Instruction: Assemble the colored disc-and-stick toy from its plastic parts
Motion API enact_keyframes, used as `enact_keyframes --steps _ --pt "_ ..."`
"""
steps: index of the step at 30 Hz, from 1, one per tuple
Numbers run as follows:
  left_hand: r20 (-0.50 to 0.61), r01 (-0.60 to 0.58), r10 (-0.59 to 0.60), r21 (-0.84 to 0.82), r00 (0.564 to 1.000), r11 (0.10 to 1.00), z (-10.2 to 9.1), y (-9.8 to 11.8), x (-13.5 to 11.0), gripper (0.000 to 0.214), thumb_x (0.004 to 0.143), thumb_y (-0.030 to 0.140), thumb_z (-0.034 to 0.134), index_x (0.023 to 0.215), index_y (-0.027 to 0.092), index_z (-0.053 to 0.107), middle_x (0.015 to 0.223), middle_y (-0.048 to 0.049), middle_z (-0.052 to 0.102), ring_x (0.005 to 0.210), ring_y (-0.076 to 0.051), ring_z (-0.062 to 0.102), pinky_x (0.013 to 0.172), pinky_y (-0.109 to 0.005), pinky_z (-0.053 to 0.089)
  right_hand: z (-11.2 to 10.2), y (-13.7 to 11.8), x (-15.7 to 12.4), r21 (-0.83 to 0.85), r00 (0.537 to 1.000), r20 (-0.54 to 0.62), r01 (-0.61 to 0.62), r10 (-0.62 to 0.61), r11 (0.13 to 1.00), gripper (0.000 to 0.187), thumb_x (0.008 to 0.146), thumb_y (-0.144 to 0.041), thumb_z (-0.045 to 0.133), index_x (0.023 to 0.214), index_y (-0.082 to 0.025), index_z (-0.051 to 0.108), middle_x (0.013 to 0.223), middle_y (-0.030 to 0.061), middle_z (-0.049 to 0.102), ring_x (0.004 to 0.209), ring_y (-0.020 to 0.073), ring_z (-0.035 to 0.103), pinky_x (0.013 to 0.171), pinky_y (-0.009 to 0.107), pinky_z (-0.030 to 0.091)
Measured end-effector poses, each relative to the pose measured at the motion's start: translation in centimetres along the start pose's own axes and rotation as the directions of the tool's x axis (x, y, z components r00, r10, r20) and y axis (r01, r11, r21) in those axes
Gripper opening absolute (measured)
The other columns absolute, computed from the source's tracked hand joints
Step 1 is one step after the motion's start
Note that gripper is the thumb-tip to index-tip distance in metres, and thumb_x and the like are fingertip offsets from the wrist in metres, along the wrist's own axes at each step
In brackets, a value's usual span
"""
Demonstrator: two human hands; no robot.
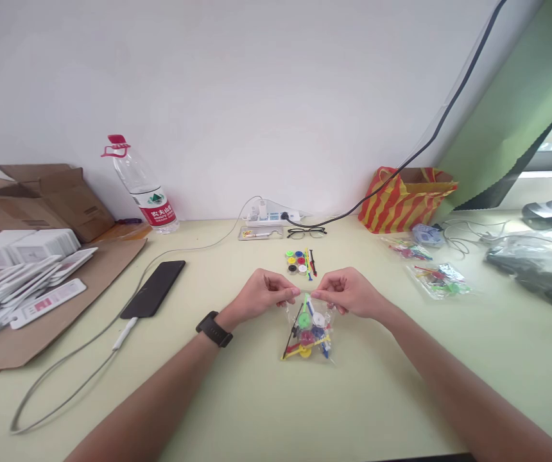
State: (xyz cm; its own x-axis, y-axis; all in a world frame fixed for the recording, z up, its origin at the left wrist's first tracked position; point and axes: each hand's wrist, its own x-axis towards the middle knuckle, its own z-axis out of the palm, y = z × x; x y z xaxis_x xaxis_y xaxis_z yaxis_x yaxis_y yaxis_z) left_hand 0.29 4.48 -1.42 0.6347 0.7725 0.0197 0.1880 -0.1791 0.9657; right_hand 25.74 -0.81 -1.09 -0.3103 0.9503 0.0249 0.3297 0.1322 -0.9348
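- One clear bag (318, 331) is pinched along its top edge by the left hand (262, 295) and the right hand (351, 294), fingers (287, 295) closed on it.
- Coloured discs (303, 320) and sticks (314, 344) are contained in it, over the bench (257, 398).
- Loose pieces (301, 261) are laid out just beyond the hands.

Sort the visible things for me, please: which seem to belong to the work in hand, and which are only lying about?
Likely in the work:
clear bag of coloured parts, pinched by the left fingers and right fingers
discs and sticks laid out beyond it
other bags of parts at right

Apparently just lying about:
phone
water bottle
eyeglasses
power strip
striped bag
cardboard box
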Motion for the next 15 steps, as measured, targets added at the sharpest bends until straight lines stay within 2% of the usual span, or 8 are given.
enact_keyframes --steps 9,12,15 --pt "0.006 -0.009 0.009 -0.002 1.000 1.000 -0.4 -0.3 0.2 0.033 0.083 0.046 0.083 0.084 0.012 0.080 0.072 -0.0068 0.074 0.062 -0.012 0.061 0.058 -0.022 0.049 -1.2 0.8 0.1 -0.006 0.996 0.082 -0.027 0.027 1.000 0.043 0.087 -0.056 0.075 0.073 -0.018 0.062 0.057 -0.0015 0.063 0.040 0.0101 0.053 0.041 0.023 0.038" --pt "0.005 -0.012 0.012 -0.004 1.000 1.000 -0.4 -0.4 0.2 0.033 0.083 0.045 0.084 0.084 0.013 0.080 0.071 -0.0058 0.073 0.061 -0.012 0.061 0.057 -0.022 0.048 -1.7 0.9 0.1 -0.054 0.996 0.074 -0.038 0.042 0.998 0.047 0.086 -0.058 0.075 0.068 -0.019 0.055 0.052 -0.0045 0.055 0.041 0.0088 0.047 0.041 0.022 0.034" --pt "0.002 -0.009 0.009 -0.017 1.000 1.000 -0.2 -0.3 0.0 0.034 0.083 0.045 0.084 0.082 0.012 0.078 0.071 -0.0053 0.072 0.062 -0.012 0.061 0.058 -0.022 0.048 -1.7 1.0 0.2 -0.080 0.998 0.059 0.004 0.001 0.997 0.053 0.085 -0.057 0.076 0.060 -0.020 0.048 0.050 -0.0067 0.043 0.047 0.0081 0.039 0.046 0.023 0.033"
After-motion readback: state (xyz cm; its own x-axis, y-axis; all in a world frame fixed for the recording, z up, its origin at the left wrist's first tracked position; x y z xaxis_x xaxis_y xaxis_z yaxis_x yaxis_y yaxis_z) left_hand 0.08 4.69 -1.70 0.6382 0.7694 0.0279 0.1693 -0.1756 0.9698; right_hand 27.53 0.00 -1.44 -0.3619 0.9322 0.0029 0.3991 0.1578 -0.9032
